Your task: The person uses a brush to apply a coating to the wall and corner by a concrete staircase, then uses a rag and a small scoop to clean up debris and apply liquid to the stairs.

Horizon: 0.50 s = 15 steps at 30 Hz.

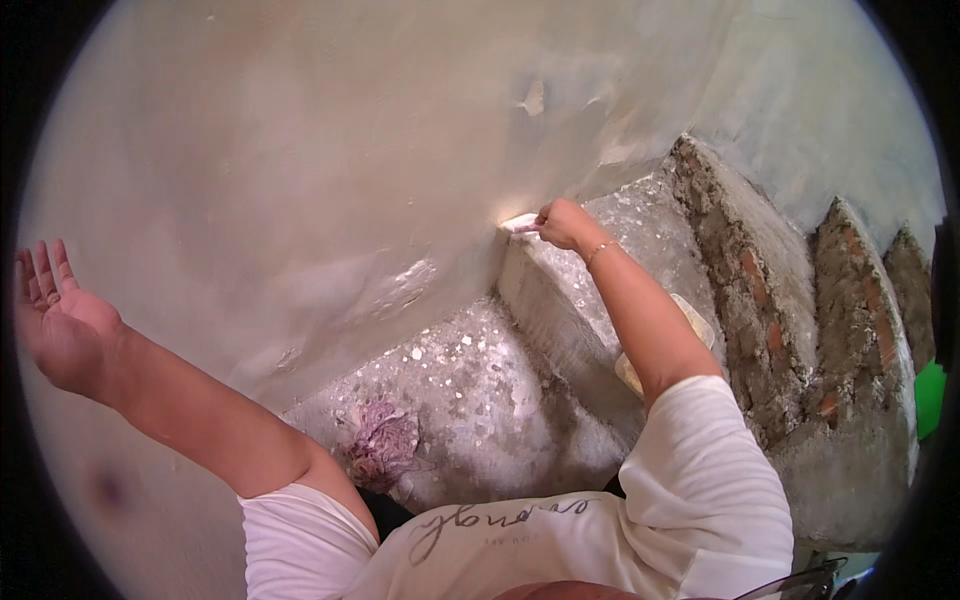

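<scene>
At the wall-side front corner of a speckled grey concrete step (640,235), my feed shows the right hand (565,225) gripping a small, slim pale tool (522,229); the left hand (68,325) is spread, empty. The beige-grey plaster wall (300,150) looks mostly smoothed, I judge; chipped patches (533,98) remain.

Bare concrete stairs (750,300) climb to your right, red brick (774,335) showing through the rough edges of the higher steps. A crumpled purple cloth (383,438) lies on the lower step (500,400) in front of you, near scattered white flakes (466,341). On the step above (640,232), pale specks (622,211) dot the surface before you, and a cream-coloured object (696,318) sits partly hidden.
</scene>
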Tool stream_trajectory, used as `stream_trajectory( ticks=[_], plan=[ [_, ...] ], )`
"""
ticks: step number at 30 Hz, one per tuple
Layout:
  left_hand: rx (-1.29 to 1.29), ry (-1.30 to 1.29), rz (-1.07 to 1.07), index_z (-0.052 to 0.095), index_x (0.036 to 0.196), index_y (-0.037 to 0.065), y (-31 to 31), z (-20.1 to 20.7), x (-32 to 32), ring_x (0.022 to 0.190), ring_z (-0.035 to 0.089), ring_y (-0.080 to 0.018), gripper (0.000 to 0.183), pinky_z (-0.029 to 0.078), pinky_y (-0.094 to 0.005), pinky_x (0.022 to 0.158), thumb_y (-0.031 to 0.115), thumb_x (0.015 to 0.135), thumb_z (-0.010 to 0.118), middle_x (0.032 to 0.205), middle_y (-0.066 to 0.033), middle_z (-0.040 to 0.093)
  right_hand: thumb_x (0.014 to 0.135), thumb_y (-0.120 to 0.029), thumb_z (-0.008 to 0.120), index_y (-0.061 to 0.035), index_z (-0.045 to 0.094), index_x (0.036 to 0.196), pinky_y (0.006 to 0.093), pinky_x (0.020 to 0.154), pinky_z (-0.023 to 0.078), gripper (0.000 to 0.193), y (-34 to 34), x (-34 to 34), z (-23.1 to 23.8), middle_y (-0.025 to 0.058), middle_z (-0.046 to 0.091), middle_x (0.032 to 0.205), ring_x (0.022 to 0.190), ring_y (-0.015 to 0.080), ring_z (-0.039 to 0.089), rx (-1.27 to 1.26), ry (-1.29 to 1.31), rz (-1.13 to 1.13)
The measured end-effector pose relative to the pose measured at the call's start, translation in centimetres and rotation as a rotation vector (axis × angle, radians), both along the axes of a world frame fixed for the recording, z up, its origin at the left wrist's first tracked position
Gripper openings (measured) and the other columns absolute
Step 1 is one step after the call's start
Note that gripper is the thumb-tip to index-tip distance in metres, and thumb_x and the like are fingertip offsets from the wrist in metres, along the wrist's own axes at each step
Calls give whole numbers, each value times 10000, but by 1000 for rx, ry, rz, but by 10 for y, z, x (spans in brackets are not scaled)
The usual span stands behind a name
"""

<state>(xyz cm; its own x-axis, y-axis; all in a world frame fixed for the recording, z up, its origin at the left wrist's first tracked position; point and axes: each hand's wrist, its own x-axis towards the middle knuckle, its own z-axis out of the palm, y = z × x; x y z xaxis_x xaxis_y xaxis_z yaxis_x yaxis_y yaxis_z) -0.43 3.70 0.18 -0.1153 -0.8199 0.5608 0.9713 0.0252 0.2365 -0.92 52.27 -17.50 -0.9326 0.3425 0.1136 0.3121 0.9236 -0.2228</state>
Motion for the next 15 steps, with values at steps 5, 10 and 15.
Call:
stream_trajectory(
  ticks=[5, 10, 15],
  plan=[
    [-23, 18, -80, 506, 1022, -209, 3, -6, -13, 1084, 494, -407, 335, 434, -498, 957, 83, 868, 443, 1100, -299, 499, 619, -151, 695, -73, 709, 865, 351, 693, 493, 258, 21, -30, 48, 144, 668, 790, 727, 262, 625, 169, -25, 129],
    [-17, 10, -103, 512, 1031, -203, 2, -15, -24, 1073, 504, -394, 325, 438, -495, 950, 72, 862, 477, 1107, -289, 505, 679, -116, 667, -24, 678, 948, 277, 462, 410, 285, 32, -2, 156, 57, 598, 648, 532, 118, 514, -120, 172, 106],
    [-77, 2, -144, 535, 1029, -180, 23, -19, -28, 1078, 502, -386, 305, 429, -484, 955, 78, 873, 492, 1122, -273, 511, 739, -177, 669, -24, 610, 1094, 264, 537, 438, 392, 14, 62, 192, 72, 603, 710, 574, 137, 553, -264, 349, -59]
  ],
)
